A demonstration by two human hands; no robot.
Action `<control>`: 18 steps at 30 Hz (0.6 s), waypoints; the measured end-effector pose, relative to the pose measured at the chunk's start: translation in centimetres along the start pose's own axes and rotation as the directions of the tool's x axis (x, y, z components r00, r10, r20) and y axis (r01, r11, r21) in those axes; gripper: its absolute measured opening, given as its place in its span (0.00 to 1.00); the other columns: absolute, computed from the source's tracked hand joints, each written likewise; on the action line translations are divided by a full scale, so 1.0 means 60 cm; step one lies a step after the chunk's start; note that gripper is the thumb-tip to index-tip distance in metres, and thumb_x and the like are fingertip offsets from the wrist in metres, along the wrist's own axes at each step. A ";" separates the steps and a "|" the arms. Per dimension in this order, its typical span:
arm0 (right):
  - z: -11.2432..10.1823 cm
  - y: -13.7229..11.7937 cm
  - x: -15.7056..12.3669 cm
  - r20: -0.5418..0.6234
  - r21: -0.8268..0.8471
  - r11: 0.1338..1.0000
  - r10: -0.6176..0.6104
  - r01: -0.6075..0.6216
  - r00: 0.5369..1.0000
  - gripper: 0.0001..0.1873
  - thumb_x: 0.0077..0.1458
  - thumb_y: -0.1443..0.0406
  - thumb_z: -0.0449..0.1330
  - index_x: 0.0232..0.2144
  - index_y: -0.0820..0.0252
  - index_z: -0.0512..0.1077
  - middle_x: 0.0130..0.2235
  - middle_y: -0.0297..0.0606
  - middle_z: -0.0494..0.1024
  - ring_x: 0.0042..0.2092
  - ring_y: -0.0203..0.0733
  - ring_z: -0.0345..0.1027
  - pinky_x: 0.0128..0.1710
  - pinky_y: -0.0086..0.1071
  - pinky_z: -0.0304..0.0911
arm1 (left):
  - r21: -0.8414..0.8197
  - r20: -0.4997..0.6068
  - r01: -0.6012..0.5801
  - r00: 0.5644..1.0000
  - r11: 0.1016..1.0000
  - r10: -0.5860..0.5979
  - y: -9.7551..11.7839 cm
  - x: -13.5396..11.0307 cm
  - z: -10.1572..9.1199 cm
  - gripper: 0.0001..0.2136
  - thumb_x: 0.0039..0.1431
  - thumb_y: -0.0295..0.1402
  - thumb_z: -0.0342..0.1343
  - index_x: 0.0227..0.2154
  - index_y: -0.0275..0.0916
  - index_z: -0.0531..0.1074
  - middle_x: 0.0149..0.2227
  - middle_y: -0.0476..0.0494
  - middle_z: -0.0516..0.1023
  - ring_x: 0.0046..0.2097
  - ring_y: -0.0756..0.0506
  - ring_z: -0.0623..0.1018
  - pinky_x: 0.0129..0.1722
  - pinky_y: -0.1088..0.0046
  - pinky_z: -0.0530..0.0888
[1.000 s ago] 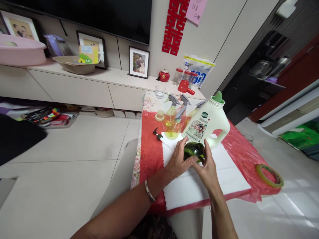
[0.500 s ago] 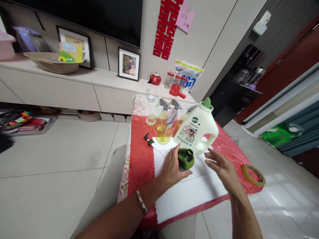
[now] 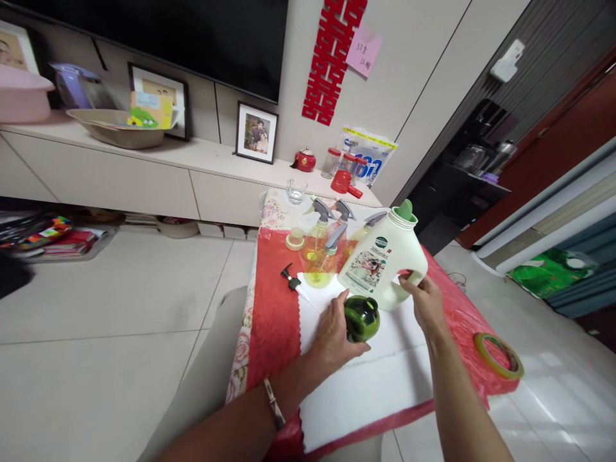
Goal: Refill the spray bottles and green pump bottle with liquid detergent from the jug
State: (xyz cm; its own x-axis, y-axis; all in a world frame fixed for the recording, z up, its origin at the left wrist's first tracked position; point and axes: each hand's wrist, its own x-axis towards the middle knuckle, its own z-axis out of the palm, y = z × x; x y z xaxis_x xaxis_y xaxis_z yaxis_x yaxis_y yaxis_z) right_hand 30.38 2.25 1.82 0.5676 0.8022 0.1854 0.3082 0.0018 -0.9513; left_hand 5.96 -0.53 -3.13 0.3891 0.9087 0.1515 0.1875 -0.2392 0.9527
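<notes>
My left hand (image 3: pixel 333 333) is closed round the side of a dark green bottle (image 3: pixel 362 319) whose neck has no pump on it. At the handle of a large pale green detergent jug (image 3: pixel 368 263), my right hand (image 3: pixel 424 301) has its fingers wrapped through the grip. The jug stands upright with a green spout (image 3: pixel 405 209) showing at its open mouth. A black pump head (image 3: pixel 290 277) with a clear tube lies left of the bottle. Spray bottles with yellow liquid, such as the front one (image 3: pixel 321 268), stand beside the jug.
White paper (image 3: pixel 366 398) lies over a red plastic cover (image 3: pixel 274 314) on the table. A pale cap (image 3: pixel 294 239) sits at the left and a glass cup (image 3: pixel 296 190) at the back. A tape roll (image 3: pixel 498 355) rests near the right edge. Beyond is a long low cabinet (image 3: pixel 144 173).
My right hand has moved from open beside the jug to gripping its handle. My left hand still holds the green bottle, which now looks slightly more tilted. The view has shifted a little.
</notes>
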 end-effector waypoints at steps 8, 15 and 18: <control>0.035 0.015 0.033 -0.135 -0.022 0.993 0.109 -0.113 0.985 0.21 0.66 0.56 0.58 0.53 0.65 0.68 0.50 0.43 0.70 0.48 0.40 0.68 0.48 0.39 0.70 | 0.011 -0.016 -0.023 1.000 1.000 0.023 -0.001 -0.002 0.002 0.50 0.34 0.29 0.72 0.62 0.39 0.51 0.59 0.34 0.66 0.61 0.33 0.67 0.62 0.51 0.65; 0.053 -0.011 0.035 -0.244 -0.014 0.990 0.130 -0.137 0.961 0.21 0.66 0.56 0.58 0.53 0.65 0.68 0.50 0.43 0.70 0.48 0.40 0.68 0.48 0.39 0.70 | 0.019 0.003 -0.041 0.999 0.999 0.041 -0.009 0.003 0.004 0.50 0.31 0.30 0.73 0.61 0.40 0.54 0.56 0.36 0.67 0.58 0.33 0.69 0.60 0.49 0.66; 0.043 -0.033 0.024 -0.282 -0.019 0.992 0.112 -0.123 0.953 0.19 0.66 0.56 0.58 0.51 0.66 0.68 0.47 0.42 0.71 0.45 0.38 0.68 0.45 0.36 0.71 | 0.030 0.008 -0.054 0.999 0.998 0.054 -0.011 0.005 0.004 0.50 0.31 0.30 0.73 0.61 0.39 0.54 0.55 0.36 0.68 0.58 0.33 0.69 0.60 0.49 0.66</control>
State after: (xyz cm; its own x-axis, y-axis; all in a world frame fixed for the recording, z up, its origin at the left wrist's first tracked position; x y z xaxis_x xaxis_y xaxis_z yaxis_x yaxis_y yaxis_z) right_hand 28.63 4.95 3.35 0.7906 0.5964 0.1391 0.2508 -0.1080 -0.9620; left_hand 6.17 -0.17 -3.76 0.4062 0.8916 0.2001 0.1936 -0.2980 0.9347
